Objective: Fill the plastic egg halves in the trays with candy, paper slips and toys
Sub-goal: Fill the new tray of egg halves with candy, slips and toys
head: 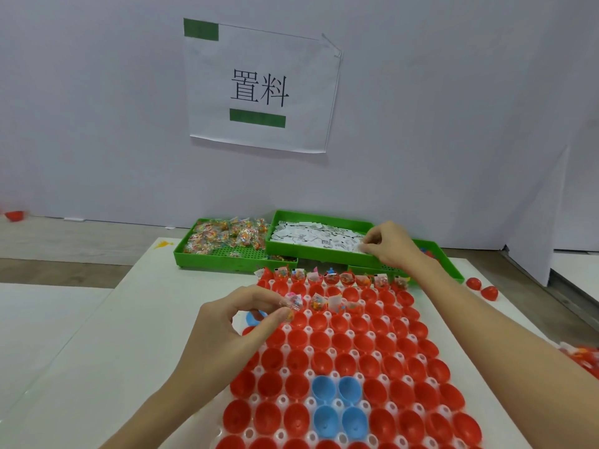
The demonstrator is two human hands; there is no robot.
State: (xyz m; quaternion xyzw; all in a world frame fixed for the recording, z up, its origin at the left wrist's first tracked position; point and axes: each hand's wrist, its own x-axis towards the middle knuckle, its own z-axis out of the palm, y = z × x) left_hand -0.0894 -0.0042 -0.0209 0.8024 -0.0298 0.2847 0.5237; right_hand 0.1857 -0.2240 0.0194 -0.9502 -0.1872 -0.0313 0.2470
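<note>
— White partition wall point(97, 108) filled the top half of the frame, carrying a paper sign point(262, 89) with two large black characters and green tape. What lay below it?

— A white desk point(113, 345). Across the lower centre ran a clear tray point(283, 372) of open egg halves point(372, 338), nearly all red, with four blue halves point(337, 403) clustered low in the frame.

— Were any filled?

— The row farthest from the camera point(334, 276) held candy and white slips, as did a few cups at the left of the second row point(327, 303). Everything nearer the camera stood unfilled.

— And the supplies?

— Three green bins sat at mid-frame against the wall. The left bin point(207, 259) held wrapped candy packets point(227, 234). The middle bin point(321, 249), resting higher and overlapping its neighbours, held white paper slips point(311, 236). The right bin point(449, 268) was mostly hidden behind the forearm; its contents could not be made out.

— The hands?

— The left hand point(233, 328) hovered at the tray's upper-left corner, its grip pinching a small clear packet of coloured candy point(293, 303) between thumb and fingertips. The right hand point(392, 243) reached into the middle bin's right end, fingers curled and pinching at the slips.

— Anything loose?

— Two red halves point(481, 288) lay on the desk at right, another point(14, 216) at far left.
</note>
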